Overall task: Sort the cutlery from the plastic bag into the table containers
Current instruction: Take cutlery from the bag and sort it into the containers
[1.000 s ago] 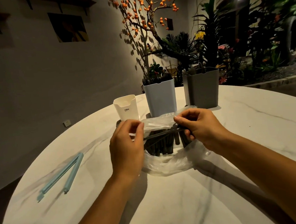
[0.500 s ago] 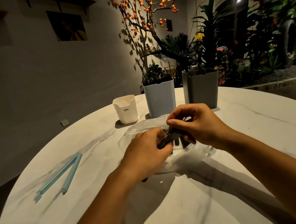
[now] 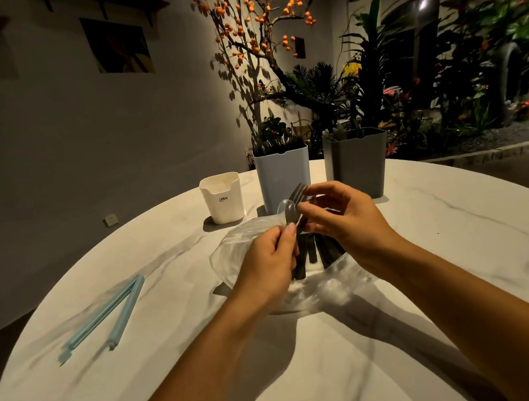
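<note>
White and round, the table [image 3: 417, 252] holds a clear plastic bag [image 3: 244, 242] with dark cutlery [image 3: 310, 253] inside. Behind it stand a white cup [image 3: 222, 200], a blue bin [image 3: 282, 180] and a gray bin [image 3: 356, 162]. My left hand [image 3: 267, 262] grips a spoon [image 3: 286, 211] and fork [image 3: 297, 193] over the bag. My right hand [image 3: 346, 219] is half open, fingertips by the fork.

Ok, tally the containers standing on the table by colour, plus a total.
White container: 1
Light blue container: 1
Grey container: 1
Total: 3
</note>
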`<state>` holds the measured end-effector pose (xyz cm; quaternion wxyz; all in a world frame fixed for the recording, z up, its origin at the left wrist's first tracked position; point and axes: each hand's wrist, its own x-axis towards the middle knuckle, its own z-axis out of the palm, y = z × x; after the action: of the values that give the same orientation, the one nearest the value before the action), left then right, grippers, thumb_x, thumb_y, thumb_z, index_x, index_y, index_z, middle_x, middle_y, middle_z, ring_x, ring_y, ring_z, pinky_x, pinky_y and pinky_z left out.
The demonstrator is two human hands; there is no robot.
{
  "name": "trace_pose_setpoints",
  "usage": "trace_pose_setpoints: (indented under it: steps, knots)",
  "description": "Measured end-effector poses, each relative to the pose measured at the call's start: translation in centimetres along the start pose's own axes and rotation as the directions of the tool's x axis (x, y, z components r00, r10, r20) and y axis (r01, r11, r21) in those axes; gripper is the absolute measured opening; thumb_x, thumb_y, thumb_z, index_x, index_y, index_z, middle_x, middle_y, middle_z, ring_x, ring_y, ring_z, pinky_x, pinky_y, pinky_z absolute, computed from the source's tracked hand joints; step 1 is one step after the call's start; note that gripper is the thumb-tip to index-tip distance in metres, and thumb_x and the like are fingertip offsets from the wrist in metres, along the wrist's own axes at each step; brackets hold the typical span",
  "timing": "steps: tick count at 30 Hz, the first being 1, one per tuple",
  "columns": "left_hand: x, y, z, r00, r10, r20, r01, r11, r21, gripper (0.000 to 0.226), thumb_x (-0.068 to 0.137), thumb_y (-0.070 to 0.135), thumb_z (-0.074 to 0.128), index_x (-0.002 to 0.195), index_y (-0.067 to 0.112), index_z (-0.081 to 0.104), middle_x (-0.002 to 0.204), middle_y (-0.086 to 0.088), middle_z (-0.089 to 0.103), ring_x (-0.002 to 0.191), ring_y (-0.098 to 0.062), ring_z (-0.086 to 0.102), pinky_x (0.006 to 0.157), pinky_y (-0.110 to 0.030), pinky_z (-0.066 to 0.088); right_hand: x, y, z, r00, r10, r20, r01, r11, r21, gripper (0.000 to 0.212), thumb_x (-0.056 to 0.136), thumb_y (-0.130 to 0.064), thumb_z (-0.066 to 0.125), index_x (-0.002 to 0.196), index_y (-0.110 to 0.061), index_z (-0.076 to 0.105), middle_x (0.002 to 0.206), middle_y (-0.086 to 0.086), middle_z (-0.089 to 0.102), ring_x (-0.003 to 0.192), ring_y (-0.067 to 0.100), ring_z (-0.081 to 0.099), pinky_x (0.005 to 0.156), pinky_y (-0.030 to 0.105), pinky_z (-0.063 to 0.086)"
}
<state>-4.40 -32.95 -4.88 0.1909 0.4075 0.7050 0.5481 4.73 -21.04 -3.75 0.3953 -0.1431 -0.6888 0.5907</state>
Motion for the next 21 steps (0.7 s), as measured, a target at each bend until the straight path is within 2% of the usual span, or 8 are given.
trace_pose_setpoints:
  steps: [3, 6, 8, 11, 14, 18, 21]
  knots:
    - [-0.1, -0.2, 0.5, 0.995, 0.064, -0.082, -0.067, 0.997, -0.031, 0.021, 0.101, 0.039, 0.043, 0.092, 0.029, 0.059, 0.076, 0.007, 0.061, 0.068, -0.008, 0.058, 0.059, -0.015, 0.047, 0.2, 0.0, 0.0, 1.000, -0.022, -0.015, 0.021, 0.998, -0.051, 0.038, 0.083, -0.016, 0.073, 0.120, -0.022, 0.062, 0.105, 0.004, 0.070, 0.099, 0.020, 0.070, 0.088, 0.038, 0.058]
    - [-0.2, 0.5, 0.5, 0.985, 0.095, -0.147, -0.103, 0.994, -0.048, 0.016, 0.100, 0.038, 0.044, 0.092, 0.034, 0.057, 0.083, 0.013, 0.062, 0.078, -0.008, 0.064, 0.063, -0.014, 0.051, 0.4, -0.6, 0.1, 0.999, -0.037, 0.002, 0.037, 0.998, -0.058, 0.052, 0.084, -0.012, 0.073, 0.131, -0.025, 0.054, 0.104, 0.002, 0.070, 0.100, 0.016, 0.069, 0.089, 0.030, 0.057]
    - [-0.2, 0.9, 0.4, 0.988, 0.071, -0.140, -0.084, 0.993, -0.088, 0.018, 0.101, 0.036, 0.044, 0.092, 0.031, 0.058, 0.077, 0.010, 0.060, 0.068, -0.005, 0.061, 0.058, -0.013, 0.049, 0.5, -1.1, 0.2, 0.998, -0.053, 0.015, 0.054, 0.995, -0.082, 0.054, 0.085, -0.009, 0.072, 0.133, -0.025, 0.051, 0.105, 0.002, 0.069, 0.100, 0.016, 0.069, 0.086, 0.030, 0.058]
    - [0.2, 1.8, 0.4, 0.996, 0.015, -0.087, -0.027, 0.990, -0.135, 0.025, 0.103, 0.034, 0.040, 0.091, 0.020, 0.058, 0.068, 0.001, 0.055, 0.049, -0.003, 0.050, 0.048, -0.013, 0.043, 0.9, -2.2, 0.0, 0.997, -0.082, 0.014, 0.083, 0.986, -0.145, 0.052, 0.085, -0.005, 0.072, 0.130, -0.022, 0.053, 0.108, 0.004, 0.067, 0.099, 0.019, 0.069, 0.080, 0.036, 0.061]
    - [1.1, 3.2, 0.5, 1.000, -0.006, -0.028, 0.002, 0.989, -0.146, 0.032, 0.105, 0.035, 0.037, 0.092, 0.013, 0.058, 0.066, -0.003, 0.055, 0.051, -0.010, 0.049, 0.050, -0.021, 0.045, 1.9, -3.6, -1.1, 0.995, -0.102, -0.014, 0.098, 0.977, -0.191, 0.049, 0.083, -0.005, 0.074, 0.126, -0.019, 0.055, 0.107, 0.005, 0.068, 0.095, 0.019, 0.070, 0.076, 0.038, 0.062]
    - [2.7, 5.0, 1.3, 1.000, 0.016, 0.012, -0.014, 0.989, -0.150, 0.036, 0.107, 0.032, 0.033, 0.093, 0.009, 0.057, 0.063, -0.002, 0.046, 0.049, -0.008, 0.038, 0.044, -0.018, 0.034, 3.4, -5.2, -2.7, 0.991, -0.135, -0.021, 0.126, 0.962, -0.241, 0.046, 0.084, -0.005, 0.073, 0.125, -0.017, 0.057, 0.099, 0.003, 0.071, 0.083, 0.014, 0.073, 0.074, 0.036, 0.062]
    - [4.7, 6.7, 2.1, 1.000, 0.009, 0.014, -0.006, 0.982, -0.191, 0.037, 0.107, 0.033, 0.032, 0.090, 0.010, 0.055, 0.061, 0.001, 0.042, 0.049, -0.006, 0.034, 0.044, -0.018, 0.029, 5.0, -6.2, -3.7, 0.991, -0.137, 0.002, 0.133, 0.956, -0.261, 0.052, 0.085, -0.005, 0.072, 0.131, -0.020, 0.054, 0.099, 0.003, 0.070, 0.082, 0.014, 0.073, 0.073, 0.031, 0.061]
